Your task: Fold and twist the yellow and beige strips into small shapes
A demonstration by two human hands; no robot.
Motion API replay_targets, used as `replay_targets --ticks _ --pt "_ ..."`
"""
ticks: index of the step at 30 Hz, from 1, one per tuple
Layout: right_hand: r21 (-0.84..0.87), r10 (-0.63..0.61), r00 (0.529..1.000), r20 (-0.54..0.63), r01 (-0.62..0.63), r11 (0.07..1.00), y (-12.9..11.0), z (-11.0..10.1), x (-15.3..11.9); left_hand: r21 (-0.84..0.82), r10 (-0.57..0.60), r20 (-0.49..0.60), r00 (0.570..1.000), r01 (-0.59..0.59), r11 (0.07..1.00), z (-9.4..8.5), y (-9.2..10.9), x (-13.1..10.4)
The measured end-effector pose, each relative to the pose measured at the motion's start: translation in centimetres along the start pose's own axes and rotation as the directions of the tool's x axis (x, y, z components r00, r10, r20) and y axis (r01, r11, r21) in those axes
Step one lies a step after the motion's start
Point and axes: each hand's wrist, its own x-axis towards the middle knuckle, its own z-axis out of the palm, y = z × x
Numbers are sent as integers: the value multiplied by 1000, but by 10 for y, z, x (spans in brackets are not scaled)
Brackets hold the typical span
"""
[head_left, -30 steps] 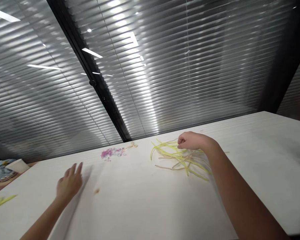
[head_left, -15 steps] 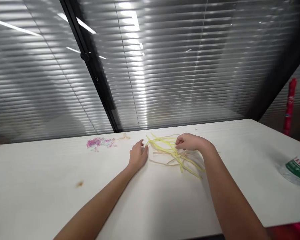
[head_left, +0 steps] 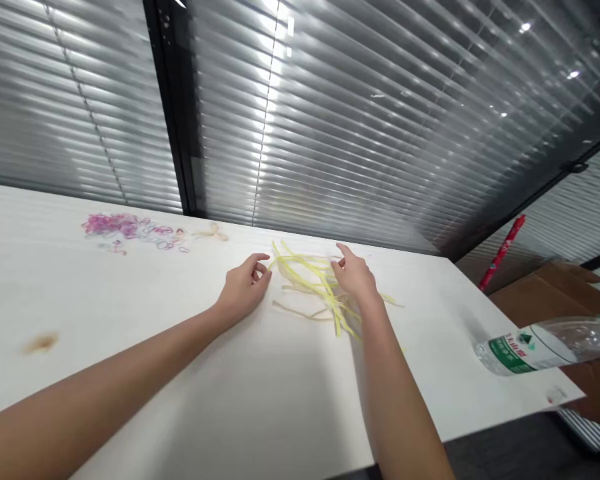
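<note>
We stretch both forearms over the table [head_left: 260,400], our hands flanking the yellow and tan strips [head_left: 330,293] at the scene's centre. Our left hand [head_left: 245,287] bends inward at the strips' left end, fingers curled near the thumb; we cannot tell whether they clamp a strip. Our right hand [head_left: 355,272] hangs over the strips' right part, forefinger pointing far left, thumb apart from it.

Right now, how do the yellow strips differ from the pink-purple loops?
The yellow strips are long and thin; the pink-purple loops are small and rounded.
The strips lie loosely crossed, near the left hand and right hand; the loops form a cluster, apart from both hands.
Both lie on the white table.
</note>
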Motion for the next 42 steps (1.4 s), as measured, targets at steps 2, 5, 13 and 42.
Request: replay_targets --ticks 2,5,13,42 --pt "-80 45 999 20 -43 996 -2 5 0 -25 -1 -6 1000 1 1000 0 1 0" --pt "-145 54 998 28 -49 988 -2 13 1 -49 0 -12 1000 -1 999 -1 2 -1" --pt "-167 -36 998 44 43 985 -3 24 2 -116 46 -44 998 -51 992 0 3 -4" --pt "-127 63 997 -53 -70 989 3 45 8 -143 -7 -92 996 -6 990 -2 -9 -2"
